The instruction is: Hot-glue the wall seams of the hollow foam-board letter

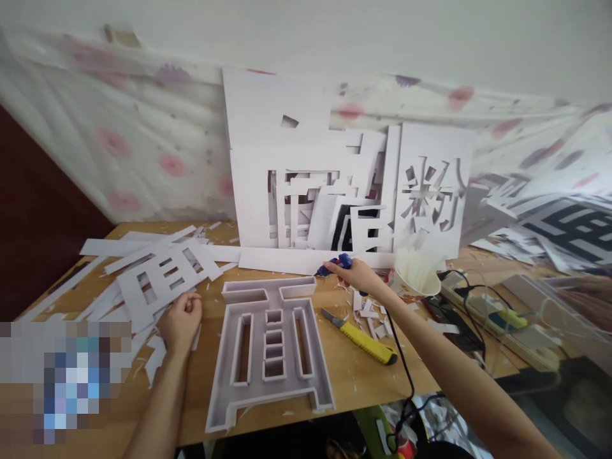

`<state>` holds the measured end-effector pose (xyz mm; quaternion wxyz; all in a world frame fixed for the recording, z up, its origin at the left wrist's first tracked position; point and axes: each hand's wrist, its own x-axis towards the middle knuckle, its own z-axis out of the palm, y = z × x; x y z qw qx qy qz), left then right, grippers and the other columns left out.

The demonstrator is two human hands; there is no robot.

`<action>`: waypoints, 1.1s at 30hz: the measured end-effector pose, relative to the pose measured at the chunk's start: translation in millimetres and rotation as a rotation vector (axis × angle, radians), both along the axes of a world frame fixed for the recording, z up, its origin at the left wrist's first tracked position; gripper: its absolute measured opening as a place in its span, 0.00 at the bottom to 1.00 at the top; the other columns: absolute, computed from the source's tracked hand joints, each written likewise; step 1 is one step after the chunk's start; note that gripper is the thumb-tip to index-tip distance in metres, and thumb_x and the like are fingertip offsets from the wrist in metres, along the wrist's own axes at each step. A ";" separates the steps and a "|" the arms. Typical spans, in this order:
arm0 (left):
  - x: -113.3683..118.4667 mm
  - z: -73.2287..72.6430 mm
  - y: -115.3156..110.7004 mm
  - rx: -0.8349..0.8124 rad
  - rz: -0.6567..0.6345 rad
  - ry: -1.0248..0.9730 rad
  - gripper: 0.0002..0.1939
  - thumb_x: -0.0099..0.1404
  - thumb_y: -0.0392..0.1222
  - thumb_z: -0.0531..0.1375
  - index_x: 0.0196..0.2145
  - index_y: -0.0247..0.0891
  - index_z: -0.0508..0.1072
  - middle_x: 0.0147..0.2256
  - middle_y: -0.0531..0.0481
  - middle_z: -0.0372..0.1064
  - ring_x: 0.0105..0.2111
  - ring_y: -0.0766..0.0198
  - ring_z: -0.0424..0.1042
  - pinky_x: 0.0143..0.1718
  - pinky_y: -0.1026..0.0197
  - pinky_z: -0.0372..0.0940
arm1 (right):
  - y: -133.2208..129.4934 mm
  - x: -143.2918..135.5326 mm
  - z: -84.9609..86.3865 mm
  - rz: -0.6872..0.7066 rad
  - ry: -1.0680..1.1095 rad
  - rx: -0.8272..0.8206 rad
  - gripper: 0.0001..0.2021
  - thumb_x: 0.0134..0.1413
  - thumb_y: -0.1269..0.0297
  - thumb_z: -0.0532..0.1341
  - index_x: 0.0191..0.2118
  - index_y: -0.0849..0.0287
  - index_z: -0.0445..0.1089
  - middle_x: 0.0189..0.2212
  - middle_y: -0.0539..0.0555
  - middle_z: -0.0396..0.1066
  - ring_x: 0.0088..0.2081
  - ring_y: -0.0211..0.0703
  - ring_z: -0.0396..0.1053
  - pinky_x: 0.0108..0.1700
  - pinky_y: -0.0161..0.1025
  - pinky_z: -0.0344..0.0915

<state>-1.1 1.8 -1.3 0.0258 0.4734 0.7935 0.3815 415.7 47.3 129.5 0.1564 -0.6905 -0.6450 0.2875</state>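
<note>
In my right hand (356,273) is a blue glue gun (340,260), its nozzle pointing left above the table; a black cord trails down from it. My left hand (184,315) rests at the table's left with its fingers curled in, and whatever they may hold is hidden. Between the hands lies a white foam-board character (221,363) with raised walls around its outline and inner openings. A yellow utility knife (367,341) lies to its right, blade showing. Cut-out white board pieces (167,277) are heaped beside my left hand.
White boards with cut-out characters (253,127) lean against a flowered sheet. A paper cup of glue sticks (415,277) stands right of centre, beside a power strip (516,331) and cables. Small white scraps (370,312) litter the wooden table. More cut boards (564,223) pile up at right.
</note>
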 end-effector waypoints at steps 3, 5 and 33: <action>-0.3 -0.7 0.1 -0.013 -0.005 0.002 0.08 0.60 0.41 0.57 0.31 0.40 0.76 0.20 0.54 0.61 0.24 0.64 0.58 0.30 0.62 0.50 | 0.4 2.0 -1.8 0.007 -0.001 0.005 0.33 0.52 0.29 0.57 0.16 0.55 0.64 0.16 0.53 0.69 0.23 0.43 0.68 0.30 0.39 0.62; -0.3 -0.9 0.1 -0.022 -0.002 0.002 0.08 0.60 0.41 0.57 0.31 0.40 0.76 0.20 0.54 0.61 0.24 0.64 0.58 0.30 0.62 0.50 | 0.2 3.1 -2.3 0.021 0.005 0.011 0.33 0.53 0.30 0.56 0.16 0.55 0.64 0.17 0.53 0.70 0.24 0.43 0.69 0.31 0.39 0.62; -0.5 0.3 -0.2 -0.050 -0.016 0.022 0.09 0.58 0.41 0.56 0.32 0.40 0.77 0.22 0.54 0.61 0.25 0.64 0.60 0.31 0.61 0.52 | -4.4 2.5 3.5 -0.001 -0.009 -0.018 0.32 0.53 0.31 0.58 0.17 0.55 0.63 0.17 0.52 0.67 0.22 0.40 0.65 0.30 0.38 0.60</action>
